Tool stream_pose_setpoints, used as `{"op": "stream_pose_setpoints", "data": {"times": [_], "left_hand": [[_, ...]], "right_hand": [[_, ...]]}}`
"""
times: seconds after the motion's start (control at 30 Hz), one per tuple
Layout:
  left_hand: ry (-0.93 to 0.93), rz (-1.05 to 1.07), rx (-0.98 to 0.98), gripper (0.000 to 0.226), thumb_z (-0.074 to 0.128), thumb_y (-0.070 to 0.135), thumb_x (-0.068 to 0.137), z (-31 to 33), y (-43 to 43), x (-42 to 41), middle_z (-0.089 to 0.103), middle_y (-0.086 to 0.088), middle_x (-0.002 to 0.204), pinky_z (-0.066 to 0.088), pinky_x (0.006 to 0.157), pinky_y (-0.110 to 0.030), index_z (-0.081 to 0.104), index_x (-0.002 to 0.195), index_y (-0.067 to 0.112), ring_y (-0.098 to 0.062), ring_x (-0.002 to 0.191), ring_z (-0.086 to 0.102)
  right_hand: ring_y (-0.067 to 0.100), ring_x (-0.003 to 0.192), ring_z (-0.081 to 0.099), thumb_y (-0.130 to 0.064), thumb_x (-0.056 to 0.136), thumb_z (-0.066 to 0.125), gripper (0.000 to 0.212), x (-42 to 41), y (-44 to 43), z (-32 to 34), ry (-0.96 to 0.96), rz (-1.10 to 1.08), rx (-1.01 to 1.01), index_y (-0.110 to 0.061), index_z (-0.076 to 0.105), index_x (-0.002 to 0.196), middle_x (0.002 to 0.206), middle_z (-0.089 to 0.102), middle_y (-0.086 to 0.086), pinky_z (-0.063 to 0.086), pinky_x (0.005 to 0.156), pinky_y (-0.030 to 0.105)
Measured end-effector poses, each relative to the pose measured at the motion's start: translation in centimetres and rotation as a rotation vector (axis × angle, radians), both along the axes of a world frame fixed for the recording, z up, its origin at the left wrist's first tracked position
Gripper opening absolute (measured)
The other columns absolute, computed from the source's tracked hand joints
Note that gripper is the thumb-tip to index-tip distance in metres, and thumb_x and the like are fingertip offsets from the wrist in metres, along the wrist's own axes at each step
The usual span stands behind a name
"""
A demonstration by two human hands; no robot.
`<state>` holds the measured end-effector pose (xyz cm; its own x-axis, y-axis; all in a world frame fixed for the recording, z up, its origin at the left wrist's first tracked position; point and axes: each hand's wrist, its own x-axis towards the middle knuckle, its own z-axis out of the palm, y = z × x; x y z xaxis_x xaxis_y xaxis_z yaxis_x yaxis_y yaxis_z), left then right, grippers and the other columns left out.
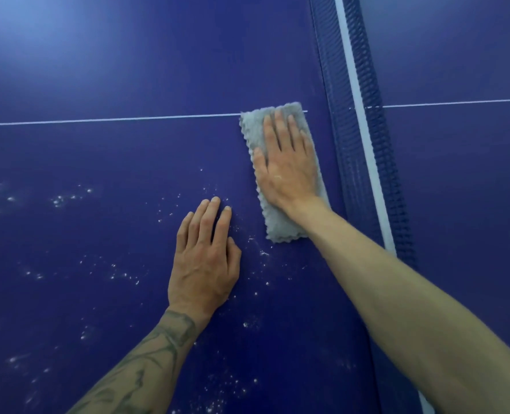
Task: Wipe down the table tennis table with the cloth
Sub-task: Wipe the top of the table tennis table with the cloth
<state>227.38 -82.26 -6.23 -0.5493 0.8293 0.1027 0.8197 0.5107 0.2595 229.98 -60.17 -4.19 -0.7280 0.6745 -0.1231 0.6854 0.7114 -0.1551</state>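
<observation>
The grey, nubby microfibre cloth (280, 230), folded into a long rectangle, is lying flat on the dark blue table tennis table (98, 70). It is sitting at the net end of the near half, its long side running just beside the dark blue mesh net with the white top band (364, 144) and its far end covering the thin white centre line (113, 119). No outer edge of the surface is showing. The right hand (286, 168) is pressing down on the cloth with palm flat and fingers straight and slightly spread, gripping nothing. It is covering the middle of the cloth and leaving the near end and the left fringe showing. The cloth is looking soft, light and limp, so it is likely to bunch or unfold if pushed from 1 corner. A flat palm over its centre, as here, seems the surest hold, letting friction drag it along the smooth, hard top. The left hand (206, 258) is resting flat on the bare surface just to the left of the cloth, apart from it, fingers straight and close together, probably bracing the reach. Scattered white specks and smudges (68, 198) are dotting the surface around and left of this hand, so much of this half is looking unwiped.
</observation>
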Motion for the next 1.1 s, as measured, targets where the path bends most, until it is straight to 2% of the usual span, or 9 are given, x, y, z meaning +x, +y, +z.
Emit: {"op": "stream_pose_setpoints", "data": {"times": [0.2, 0.3, 0.43, 0.6, 0.67, 0.77, 0.9, 1.0, 1.1], "left_hand": [[-0.024, 0.059, 0.052, 0.058, 0.046, 0.019, 0.102, 0.1, -0.2, 0.1, 0.034, -0.017, 0.164, 0.024, 0.129, -0.046, 0.036, 0.156, 0.001, -0.031, 0.151, 0.035], [-0.028, 0.058, 0.064, 0.056, 0.049, 0.015, 0.104, 0.4, 0.0, 0.2, 0.036, -0.019, 0.163, 0.029, 0.127, -0.049, 0.037, 0.156, -0.002, -0.032, 0.15, 0.036], [-0.081, 0.092, 0.083, 0.056, 0.053, 0.012, 0.104, 1.2, -1.2, 0.9, 0.039, -0.019, 0.161, 0.027, 0.128, -0.051, 0.039, 0.156, -0.002, -0.034, 0.152, 0.036], [-0.045, 0.128, 0.01, 0.054, 0.044, 0.018, 0.105, 1.4, -7.4, 3.5, 0.036, -0.018, 0.163, 0.024, 0.129, -0.051, 0.039, 0.156, 0.002, -0.033, 0.155, 0.033], [-0.034, 0.126, -0.049, 0.053, 0.042, 0.02, 0.107, 1.1, -8.9, 4.4, 0.036, -0.019, 0.164, 0.026, 0.128, -0.053, 0.041, 0.156, 0.0, -0.035, 0.155, 0.033], [-0.023, 0.132, -0.085, 0.054, 0.039, 0.023, 0.108, 0.7, -9.4, 4.7, 0.035, -0.019, 0.166, 0.026, 0.128, -0.054, 0.04, 0.157, 0.0, -0.035, 0.156, 0.031], [-0.019, 0.127, -0.08, 0.055, 0.038, 0.024, 0.107, 0.1, -9.4, 4.6, 0.034, -0.017, 0.166, 0.023, 0.129, -0.053, 0.038, 0.157, 0.002, -0.032, 0.157, 0.029], [-0.015, 0.129, -0.072, 0.055, 0.041, 0.022, 0.106, 0.2, -9.5, 4.5, 0.036, -0.017, 0.165, 0.023, 0.129, -0.052, 0.04, 0.156, 0.001, -0.032, 0.157, 0.03], [-0.019, 0.132, -0.075, 0.055, 0.041, 0.022, 0.105, 0.4, -9.5, 4.5, 0.036, -0.018, 0.165, 0.023, 0.129, -0.052, 0.041, 0.156, 0.001, -0.033, 0.156, 0.031]], "right_hand": [[0.025, 0.166, 0.0, -0.045, 0.112, 0.025, 0.067, 5.1, -5.5, -0.5, 0.026, 0.34, 0.004, -0.019, 0.012, 0.171, 0.179, 0.004, 0.005, 0.003, 0.135, 0.044], [0.025, 0.166, -0.004, -0.044, 0.112, 0.023, 0.066, 6.7, -2.1, -0.1, -0.031, 0.147, 0.023, -0.018, 0.007, 0.171, 0.179, 0.001, 0.007, 0.002, 0.135, 0.045], [0.028, 0.166, -0.005, -0.04, 0.112, 0.027, 0.068, 1.6, -2.3, 0.5, 0.017, -0.116, -0.031, -0.018, 0.004, 0.171, 0.179, -0.002, 0.008, 0.001, 0.134, 0.048], [0.028, 0.166, -0.005, -0.041, 0.111, 0.023, 0.067, 2.6, -10.9, 0.3, -0.002, 0.332, -0.018, -0.019, 0.005, 0.171, 0.179, -0.002, 0.007, 0.005, 0.133, 0.048], [0.025, 0.166, -0.005, -0.041, 0.111, 0.023, 0.066, 5.7, -10.5, 0.5, -0.001, 0.373, -0.03, -0.02, 0.007, 0.171, 0.179, -0.001, 0.005, 0.006, 0.133, 0.048], [0.026, 0.166, -0.004, -0.042, 0.111, 0.019, 0.066, 7.4, -6.2, 0.7, -0.041, 0.157, 0.001, -0.019, 0.006, 0.171, 0.179, 0.0, 0.006, 0.004, 0.134, 0.048], [0.028, 0.166, -0.004, -0.042, 0.112, 0.024, 0.067, 2.4, -5.3, 0.4, 0.016, -0.086, -0.005, -0.019, 0.005, 0.172, 0.179, -0.001, 0.007, -0.001, 0.134, 0.047], [0.028, 0.166, -0.002, -0.043, 0.111, 0.026, 0.067, 0.5, -10.1, 0.2, 0.025, 0.136, -0.004, -0.019, 0.008, 0.172, 0.179, 0.002, 0.006, 0.001, 0.134, 0.046], [0.026, 0.166, -0.001, -0.042, 0.111, 0.027, 0.067, 4.6, -12.2, 0.1, 0.011, 0.35, -0.02, -0.019, 0.012, 0.171, 0.179, 0.004, 0.006, 0.007, 0.133, 0.047]]}}
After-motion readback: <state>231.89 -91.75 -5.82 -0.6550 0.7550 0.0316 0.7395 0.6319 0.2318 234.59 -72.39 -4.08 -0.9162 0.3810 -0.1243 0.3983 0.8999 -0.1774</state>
